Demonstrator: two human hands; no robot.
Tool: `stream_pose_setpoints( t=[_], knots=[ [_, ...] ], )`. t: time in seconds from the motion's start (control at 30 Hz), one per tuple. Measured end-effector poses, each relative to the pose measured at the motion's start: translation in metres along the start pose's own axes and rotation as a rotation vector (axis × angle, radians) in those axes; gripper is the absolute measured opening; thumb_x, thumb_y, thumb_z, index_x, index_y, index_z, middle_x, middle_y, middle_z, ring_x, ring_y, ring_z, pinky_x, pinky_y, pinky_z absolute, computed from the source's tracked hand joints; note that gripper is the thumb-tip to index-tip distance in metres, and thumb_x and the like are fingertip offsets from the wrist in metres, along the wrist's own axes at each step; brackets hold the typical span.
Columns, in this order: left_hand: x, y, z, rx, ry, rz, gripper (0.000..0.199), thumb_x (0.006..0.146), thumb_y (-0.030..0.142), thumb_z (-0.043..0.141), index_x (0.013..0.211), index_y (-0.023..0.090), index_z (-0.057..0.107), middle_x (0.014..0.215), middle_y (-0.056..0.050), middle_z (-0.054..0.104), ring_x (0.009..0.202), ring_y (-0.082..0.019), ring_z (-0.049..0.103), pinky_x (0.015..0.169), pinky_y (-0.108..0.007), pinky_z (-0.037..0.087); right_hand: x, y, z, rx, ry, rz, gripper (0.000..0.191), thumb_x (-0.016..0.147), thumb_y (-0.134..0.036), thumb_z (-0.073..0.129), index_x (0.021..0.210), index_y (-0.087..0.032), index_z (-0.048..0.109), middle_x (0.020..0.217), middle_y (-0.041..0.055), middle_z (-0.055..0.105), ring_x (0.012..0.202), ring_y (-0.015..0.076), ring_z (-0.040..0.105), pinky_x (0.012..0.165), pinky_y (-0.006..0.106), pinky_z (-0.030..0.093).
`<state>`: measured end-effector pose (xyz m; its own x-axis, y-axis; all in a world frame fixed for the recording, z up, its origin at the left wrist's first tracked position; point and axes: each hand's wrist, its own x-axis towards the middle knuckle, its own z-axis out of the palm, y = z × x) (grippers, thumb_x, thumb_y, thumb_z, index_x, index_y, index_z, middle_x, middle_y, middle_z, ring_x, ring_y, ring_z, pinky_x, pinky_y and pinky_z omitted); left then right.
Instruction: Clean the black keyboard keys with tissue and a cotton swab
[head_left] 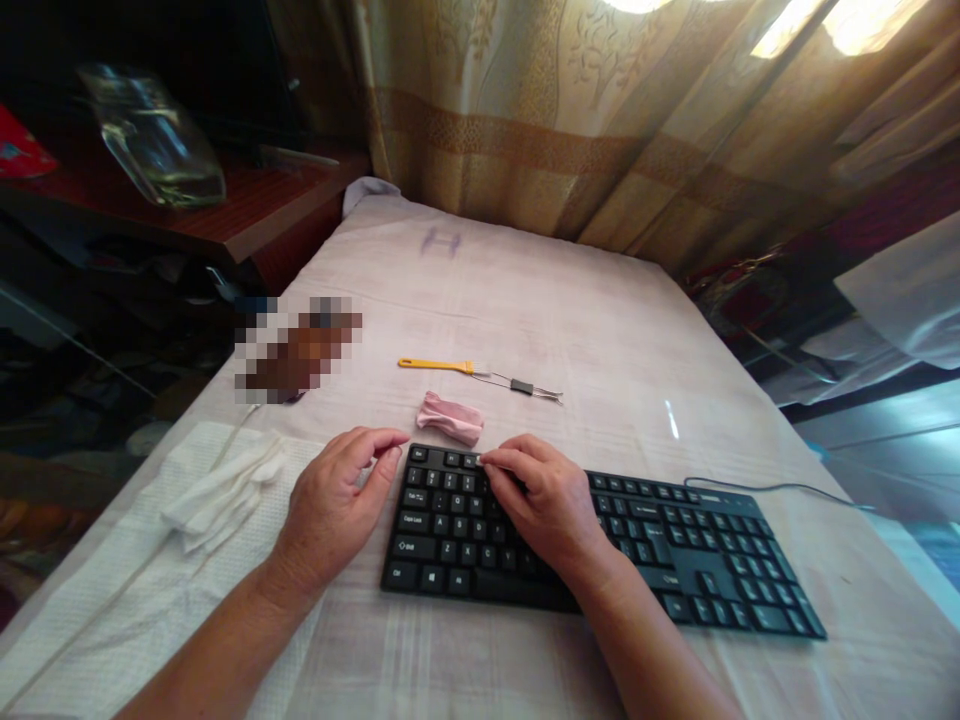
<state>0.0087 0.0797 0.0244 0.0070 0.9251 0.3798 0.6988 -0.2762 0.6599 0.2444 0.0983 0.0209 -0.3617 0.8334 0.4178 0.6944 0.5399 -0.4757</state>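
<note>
A black keyboard [547, 585] lies on the covered table, all its visible keys in place. My right hand [546, 495] is over its upper left part, thumb and fingers pinched together at the top key row. A tiny white bit shows at those fingertips, too small to name. Beside the upper left corner is my left hand [334, 495], its index finger and thumb slightly apart with nothing visible between them. Just beyond the keyboard sits a folded pink cloth [451, 418]. Farther back are a yellow-handled brush [436, 365] and a wire keycap puller [521, 387] with a dark grip.
Crumpled white cloth [225, 490] rests on a white textured towel [97, 620] at the left. Behind it is a blurred-out patch [300, 350]. The keyboard cable [780, 488] runs right. A glass jar [161, 150] stands on a brown wooden desk [277, 210]; a curtain [517, 130] hangs behind.
</note>
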Motion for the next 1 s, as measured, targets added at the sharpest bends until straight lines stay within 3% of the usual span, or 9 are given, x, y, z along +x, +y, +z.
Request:
stream_pose_setpoints(
  t=[0.77,1.0],
  knots=[
    [0.0008,0.0,-0.0005,0.007,0.011,0.055,0.021,0.094,0.031,0.051,0.096,0.022,0.07,0.087,-0.002,0.074,0.083,-0.017,0.069,0.078,-0.028,0.055,0.001,-0.0002,0.001,-0.009,0.009,0.025,0.017,0.094,-0.022,0.057,0.085,-0.021,0.072,0.081,0.0038,0.071,0.073,0.0171,0.068,0.068,0.027,0.053],
    [0.0006,0.0017,-0.0016,-0.002,0.012,0.041,0.021,0.093,0.032,0.051,0.095,0.023,0.07,0.086,-0.002,0.073,0.08,-0.017,0.069,0.078,-0.029,0.056,0.0017,-0.0003,-0.003,0.214,0.057,0.134,0.016,0.09,-0.021,0.059,0.08,-0.021,0.07,0.077,0.003,0.071,0.071,0.0156,0.067,0.068,0.026,0.052]
  ],
)
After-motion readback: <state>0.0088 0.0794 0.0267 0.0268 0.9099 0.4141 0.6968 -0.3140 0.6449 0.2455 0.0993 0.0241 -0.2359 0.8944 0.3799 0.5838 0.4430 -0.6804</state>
